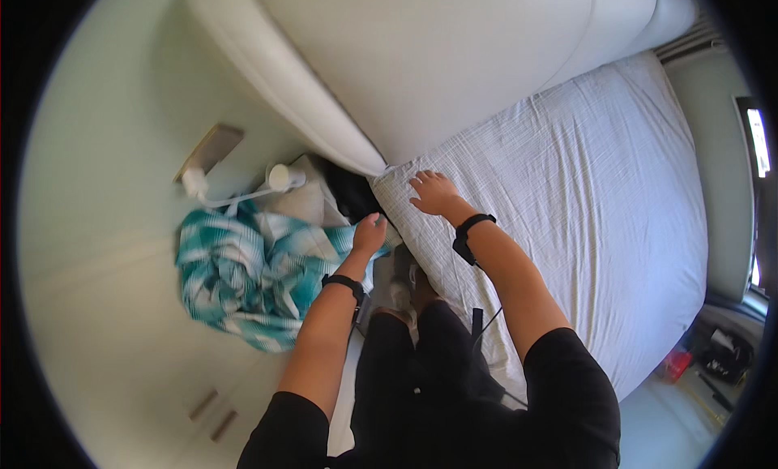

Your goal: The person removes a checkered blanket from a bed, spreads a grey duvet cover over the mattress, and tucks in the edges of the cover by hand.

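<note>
My right hand [436, 195] is over the near-left corner of the bed by the headboard, fingers spread on or just above the pale striped sheet [583, 193]. Lower and to its left is my left hand [370, 233], its fingers curled in beside the mattress edge. A teal and white checked cloth [235, 258] lies bunched up to the left, one end reaching under or beside the left hand. Whether those fingers grip the cloth is hidden. Both wrists wear a black band.
A large cream padded headboard [438, 55] rises at the bed's far end. Left, against a pale wall, a white plug and cable [235, 200] hang from a socket plate [209, 151] near a round white object [284, 177]. Dark and red items [674, 364] stand at right.
</note>
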`<act>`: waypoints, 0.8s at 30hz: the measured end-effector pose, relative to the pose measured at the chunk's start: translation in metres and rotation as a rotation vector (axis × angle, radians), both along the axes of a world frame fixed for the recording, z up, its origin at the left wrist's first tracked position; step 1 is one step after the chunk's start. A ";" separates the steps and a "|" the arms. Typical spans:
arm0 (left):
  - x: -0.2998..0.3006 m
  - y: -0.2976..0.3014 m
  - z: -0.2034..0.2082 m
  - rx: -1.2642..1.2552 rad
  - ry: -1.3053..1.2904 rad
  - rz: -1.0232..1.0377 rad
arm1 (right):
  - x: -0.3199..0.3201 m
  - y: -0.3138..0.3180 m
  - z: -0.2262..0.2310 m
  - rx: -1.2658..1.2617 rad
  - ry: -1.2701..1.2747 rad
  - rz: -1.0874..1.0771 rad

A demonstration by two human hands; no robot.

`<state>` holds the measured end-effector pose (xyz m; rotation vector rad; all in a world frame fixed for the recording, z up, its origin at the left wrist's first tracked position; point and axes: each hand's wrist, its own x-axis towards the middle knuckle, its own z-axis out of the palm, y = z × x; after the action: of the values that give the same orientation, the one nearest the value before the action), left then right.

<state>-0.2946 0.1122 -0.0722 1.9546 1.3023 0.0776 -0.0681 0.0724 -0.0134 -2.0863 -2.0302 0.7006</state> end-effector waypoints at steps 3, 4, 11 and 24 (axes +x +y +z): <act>0.074 0.029 -0.020 -0.242 -0.081 0.197 | 0.014 0.022 -0.044 -0.034 -0.047 -0.094; 0.067 0.059 -0.038 -0.291 0.056 0.258 | -0.001 0.048 -0.040 -0.109 -0.112 -0.107; 0.107 0.083 -0.100 -0.490 -0.497 0.880 | -0.014 0.070 -0.086 -0.034 -0.009 -0.379; 0.091 0.062 -0.119 -0.711 -0.806 0.636 | -0.018 0.076 -0.105 -0.159 -0.117 -0.378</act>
<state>-0.2037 0.1739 -0.1913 0.7214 1.1092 0.5656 -0.0859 0.1488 -0.1179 -2.5571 -1.6005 0.7043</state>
